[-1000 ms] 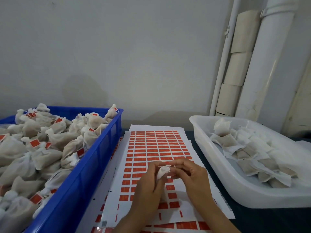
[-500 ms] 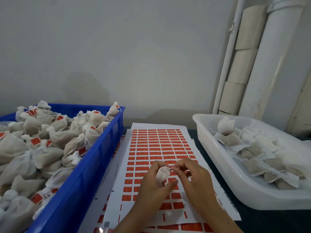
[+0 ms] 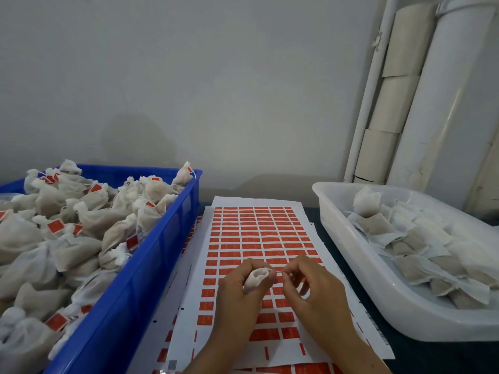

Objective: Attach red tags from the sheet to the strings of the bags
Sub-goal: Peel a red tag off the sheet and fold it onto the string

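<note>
Over the tag sheet (image 3: 259, 238), between blue crate (image 3: 129, 279) and white tub (image 3: 351, 265), our left hand (image 3: 240, 295) grips the soft, light bag (image 3: 256, 278); right hand (image 3: 313, 290) fingertips pinch its thin string, best held near the neck.

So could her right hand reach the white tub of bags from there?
Probably yes: the right hand is beside the white tub, nothing between them. But it pinches the string of the bag the left hand grips.
</note>
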### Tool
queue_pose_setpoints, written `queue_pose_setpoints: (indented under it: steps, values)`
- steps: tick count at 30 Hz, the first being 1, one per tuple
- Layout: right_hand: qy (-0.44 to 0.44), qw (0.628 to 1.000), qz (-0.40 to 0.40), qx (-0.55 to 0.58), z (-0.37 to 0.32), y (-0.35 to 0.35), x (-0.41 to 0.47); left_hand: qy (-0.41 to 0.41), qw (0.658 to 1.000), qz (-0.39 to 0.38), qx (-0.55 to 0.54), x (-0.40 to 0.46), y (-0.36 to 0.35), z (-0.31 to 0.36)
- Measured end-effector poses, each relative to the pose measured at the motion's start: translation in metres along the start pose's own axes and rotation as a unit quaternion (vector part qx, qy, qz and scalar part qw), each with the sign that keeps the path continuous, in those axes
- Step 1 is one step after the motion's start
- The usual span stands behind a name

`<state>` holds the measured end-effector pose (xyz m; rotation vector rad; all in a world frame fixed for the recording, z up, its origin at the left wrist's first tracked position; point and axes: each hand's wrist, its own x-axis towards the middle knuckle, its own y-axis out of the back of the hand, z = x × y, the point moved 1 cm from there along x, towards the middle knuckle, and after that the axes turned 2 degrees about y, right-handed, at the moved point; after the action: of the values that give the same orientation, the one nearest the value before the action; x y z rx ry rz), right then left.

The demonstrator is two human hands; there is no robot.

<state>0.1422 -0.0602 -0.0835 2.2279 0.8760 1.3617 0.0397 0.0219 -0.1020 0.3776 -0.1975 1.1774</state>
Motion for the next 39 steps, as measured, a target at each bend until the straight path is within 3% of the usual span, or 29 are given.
queue_pose_setpoints:
  steps: [16, 24, 34, 39]
  values:
    - [-0.055, 0.998, 0.04, 0.008, 0.016, 0.005, 0.006, 0.049, 0.997, 0.021, -0.063, 0.002, 0.007, 0.005]
    - [-0.062, 0.997, -0.036, 0.037, 0.015, -0.001, 0.002, 0.075, 0.995, 0.028, -0.058, 0.007, 0.01, 0.003]
    - [-0.104, 0.992, -0.028, 0.073, 0.017, 0.0, 0.008, 0.074, 0.997, 0.037, -0.008, 0.009, 0.014, 0.005]
    - [-0.105, 0.988, -0.007, 0.112, 0.018, 0.001, 0.006, 0.039, 0.998, -0.048, 0.019, 0.016, 0.026, 0.007]
